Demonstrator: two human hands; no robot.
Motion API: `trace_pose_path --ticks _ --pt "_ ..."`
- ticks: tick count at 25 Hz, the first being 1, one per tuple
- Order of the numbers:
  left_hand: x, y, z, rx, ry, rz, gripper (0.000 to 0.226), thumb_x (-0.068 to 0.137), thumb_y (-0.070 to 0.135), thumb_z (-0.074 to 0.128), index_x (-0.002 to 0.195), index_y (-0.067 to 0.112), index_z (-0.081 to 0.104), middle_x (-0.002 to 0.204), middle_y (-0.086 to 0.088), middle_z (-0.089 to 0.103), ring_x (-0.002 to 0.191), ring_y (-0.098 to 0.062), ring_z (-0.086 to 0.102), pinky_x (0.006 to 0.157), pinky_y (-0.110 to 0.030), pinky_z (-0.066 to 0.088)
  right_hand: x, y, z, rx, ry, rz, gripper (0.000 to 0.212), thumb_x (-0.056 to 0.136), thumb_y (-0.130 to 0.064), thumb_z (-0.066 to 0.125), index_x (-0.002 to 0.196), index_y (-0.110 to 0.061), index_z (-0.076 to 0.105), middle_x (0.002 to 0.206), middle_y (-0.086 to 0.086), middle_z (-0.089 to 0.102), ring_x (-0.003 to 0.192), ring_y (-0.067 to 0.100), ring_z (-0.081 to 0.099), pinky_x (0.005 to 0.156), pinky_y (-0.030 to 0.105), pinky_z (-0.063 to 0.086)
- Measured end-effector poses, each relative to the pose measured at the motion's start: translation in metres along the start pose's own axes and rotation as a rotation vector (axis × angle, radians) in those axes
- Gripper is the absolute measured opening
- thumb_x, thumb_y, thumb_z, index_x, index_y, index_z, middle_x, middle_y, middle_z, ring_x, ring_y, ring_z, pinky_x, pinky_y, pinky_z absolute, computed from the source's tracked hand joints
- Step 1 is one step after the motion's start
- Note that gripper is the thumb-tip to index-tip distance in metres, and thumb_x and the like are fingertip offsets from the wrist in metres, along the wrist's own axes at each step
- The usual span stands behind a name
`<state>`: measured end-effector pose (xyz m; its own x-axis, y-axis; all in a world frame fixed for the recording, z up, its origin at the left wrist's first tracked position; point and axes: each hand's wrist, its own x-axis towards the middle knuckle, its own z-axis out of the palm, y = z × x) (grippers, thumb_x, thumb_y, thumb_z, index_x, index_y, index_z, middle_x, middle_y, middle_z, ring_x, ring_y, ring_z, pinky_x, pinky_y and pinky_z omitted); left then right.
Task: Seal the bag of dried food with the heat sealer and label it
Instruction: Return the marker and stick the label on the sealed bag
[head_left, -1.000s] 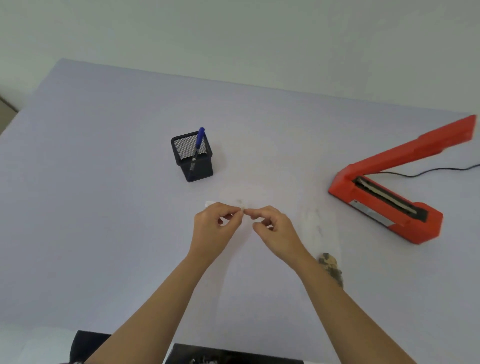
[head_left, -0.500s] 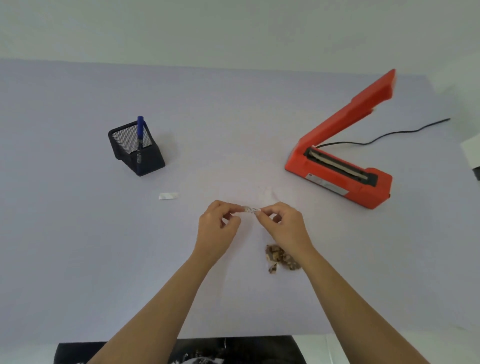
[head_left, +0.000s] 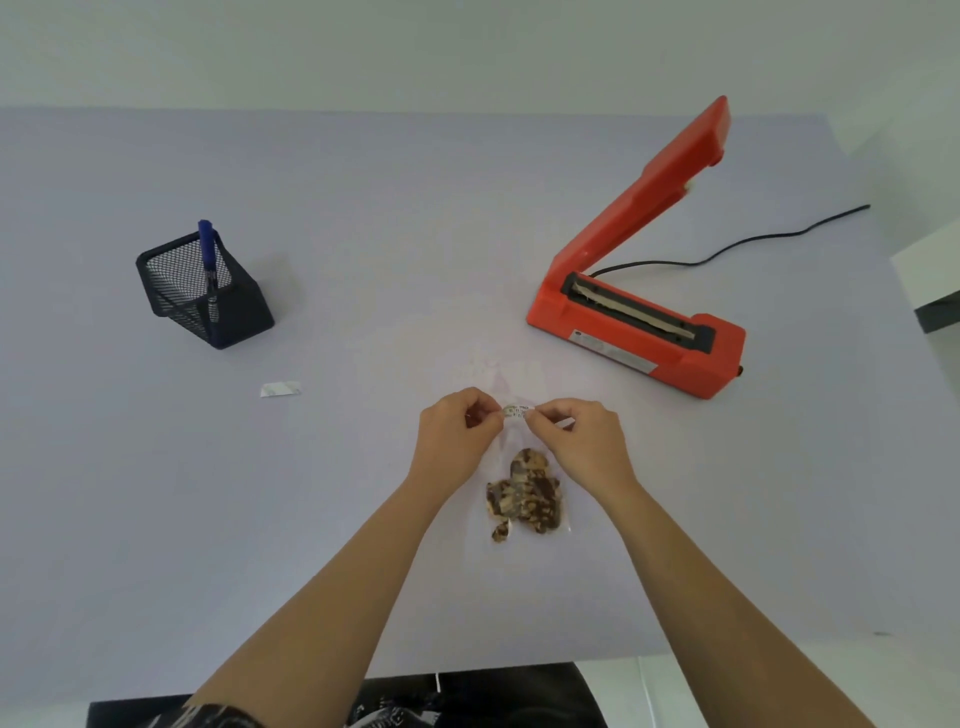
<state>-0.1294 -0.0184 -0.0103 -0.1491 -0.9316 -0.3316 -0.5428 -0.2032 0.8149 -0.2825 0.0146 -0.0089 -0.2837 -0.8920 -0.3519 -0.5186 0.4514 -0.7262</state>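
Left hand (head_left: 457, 431): your fingertips are pinched on the left end of the label.
Right hand (head_left: 576, 436): your fingertips are pinched on the right end, so the strip is stretched between both hands.
Label (head_left: 518, 411): small white strip with print too fine to read, held just above the bag's upper part.
Bag (head_left: 524, 493): clear, flat on the table (head_left: 363, 234) between your forearms; dried food (head_left: 524, 496) gathered in its lower half. Whether the top is sealed cannot be told.
Heat sealer (head_left: 639, 317): orange, arm raised, well off to your right, cord trailing behind.
Backing scrap (head_left: 280, 388): lying on the table to your left, near the mesh pen holder (head_left: 202, 291) with its blue pen (head_left: 209, 270).
Step in hand: likely sticking the label on.
Advice: keep the strip taut and level, choose flat film clear of the food, touch one end down first, then smooth across to avoid creases.
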Motion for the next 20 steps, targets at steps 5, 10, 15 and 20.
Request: trace_pose_path --ticks 5,10,15,20 --pt "0.01 0.002 0.008 0.02 0.05 -0.098 0.006 0.078 0.01 0.06 0.074 0.013 0.064 0.064 0.001 0.061 0.058 -0.011 0.053 0.053 -0.017 0.041 0.01 0.002 0.004 -0.029 0.039 0.075 0.015 0.079 -0.037 0.068 0.083 -0.024 0.075 0.079 -0.009 0.071 0.074 0.009 0.064 0.065 0.024 0.049" --pt "0.013 -0.002 0.013 0.096 0.089 -0.123 0.006 0.078 0.009 0.06 0.076 0.012 0.065 0.066 0.003 0.061 0.062 -0.011 0.054 0.053 -0.013 0.039 0.015 0.002 0.011 -0.072 0.041 0.101 0.01 0.076 -0.037 0.069 0.078 -0.028 0.071 0.074 -0.012 0.067 0.072 0.009 0.063 0.063 0.024 0.049" --pt "0.01 0.0 0.018 0.139 0.123 -0.098 0.006 0.079 0.01 0.06 0.081 0.009 0.065 0.071 -0.002 0.064 0.067 -0.018 0.06 0.061 -0.026 0.05 0.015 0.004 0.014 -0.138 0.067 0.053 0.008 0.076 -0.037 0.069 0.076 -0.029 0.07 0.072 -0.014 0.064 0.07 0.007 0.061 0.061 0.024 0.049" --pt "0.009 0.001 0.023 0.264 0.145 0.013 0.007 0.079 0.008 0.057 0.08 0.004 0.063 0.073 -0.009 0.065 0.067 -0.023 0.058 0.062 -0.032 0.047 0.018 0.008 0.018 -0.174 0.1 0.014 0.008 0.076 -0.037 0.067 0.073 -0.03 0.067 0.076 -0.013 0.067 0.072 0.008 0.062 0.062 0.026 0.052"
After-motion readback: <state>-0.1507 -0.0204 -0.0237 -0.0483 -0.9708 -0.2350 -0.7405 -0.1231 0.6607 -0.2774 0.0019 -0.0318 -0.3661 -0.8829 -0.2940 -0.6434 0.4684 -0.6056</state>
